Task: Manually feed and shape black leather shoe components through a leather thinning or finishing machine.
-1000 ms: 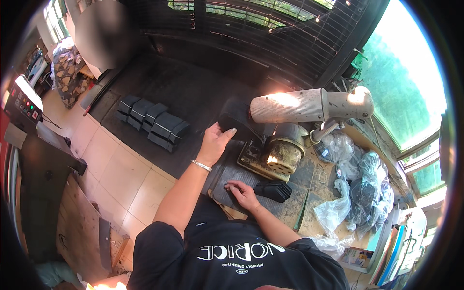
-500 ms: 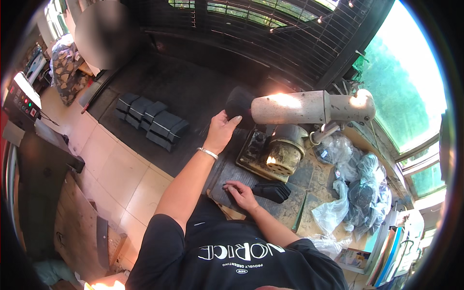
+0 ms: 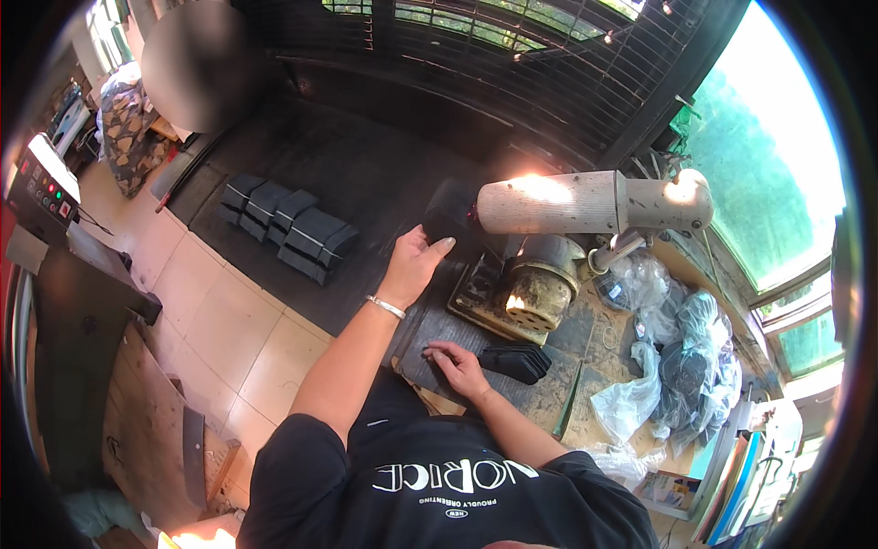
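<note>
My left hand (image 3: 413,264), a silver bracelet on its wrist, reaches forward with its thumb up and fingers closed on a dark pad-like piece (image 3: 444,225). That piece is at the left end of a pale ribbed cylindrical machine head (image 3: 540,203); shadow hides its outline and whether it touches the machine. My right hand (image 3: 459,368) rests low on the dark worktop (image 3: 416,339), holding nothing, fingers loosely apart. Just right of its fingers lies a small stack of thin black pieces (image 3: 519,362).
Below the machine head stands a dusty round motor-like housing (image 3: 541,284). Banded black bundles (image 3: 288,224) lie on the dark surface to the left. Clear plastic bags (image 3: 681,357) pile up at right under the window. A control panel (image 3: 46,190) with lit buttons is at far left.
My left hand has dropped slightly and turned a little, and the dark piece's rounded face has tilted out of view. My right hand has stayed in place.
</note>
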`<state>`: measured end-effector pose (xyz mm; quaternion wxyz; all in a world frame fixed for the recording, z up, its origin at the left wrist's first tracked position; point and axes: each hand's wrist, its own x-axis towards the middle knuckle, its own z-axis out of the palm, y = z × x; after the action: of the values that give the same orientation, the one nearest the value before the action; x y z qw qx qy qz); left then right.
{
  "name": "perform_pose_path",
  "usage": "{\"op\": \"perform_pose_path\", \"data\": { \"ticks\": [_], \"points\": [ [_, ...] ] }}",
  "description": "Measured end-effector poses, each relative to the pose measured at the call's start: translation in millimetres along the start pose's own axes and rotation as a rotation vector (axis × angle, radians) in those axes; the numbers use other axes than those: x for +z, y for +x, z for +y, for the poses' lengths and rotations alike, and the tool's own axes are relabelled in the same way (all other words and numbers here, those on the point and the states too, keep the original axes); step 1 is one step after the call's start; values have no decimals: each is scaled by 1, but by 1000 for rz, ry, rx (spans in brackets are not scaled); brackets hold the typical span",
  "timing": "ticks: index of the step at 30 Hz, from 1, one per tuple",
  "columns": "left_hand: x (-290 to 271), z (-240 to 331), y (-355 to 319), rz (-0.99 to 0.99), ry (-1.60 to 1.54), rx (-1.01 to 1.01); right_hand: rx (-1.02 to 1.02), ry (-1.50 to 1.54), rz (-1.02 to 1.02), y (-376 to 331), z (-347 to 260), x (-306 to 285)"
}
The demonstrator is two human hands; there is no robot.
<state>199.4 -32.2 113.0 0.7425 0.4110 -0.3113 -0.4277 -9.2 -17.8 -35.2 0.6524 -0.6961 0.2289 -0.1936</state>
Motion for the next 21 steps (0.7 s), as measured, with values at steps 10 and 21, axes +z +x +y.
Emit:
{"op": "perform_pose_path", "data": {
  "ticks": [10,21],
  "points": [
    [3,7,-9,-21,-14,8,0,-4,-6,0,0,0],
    [13,-2,28,-70,-92,4,12,5,-23,0,-3,-2]
  ]
}}
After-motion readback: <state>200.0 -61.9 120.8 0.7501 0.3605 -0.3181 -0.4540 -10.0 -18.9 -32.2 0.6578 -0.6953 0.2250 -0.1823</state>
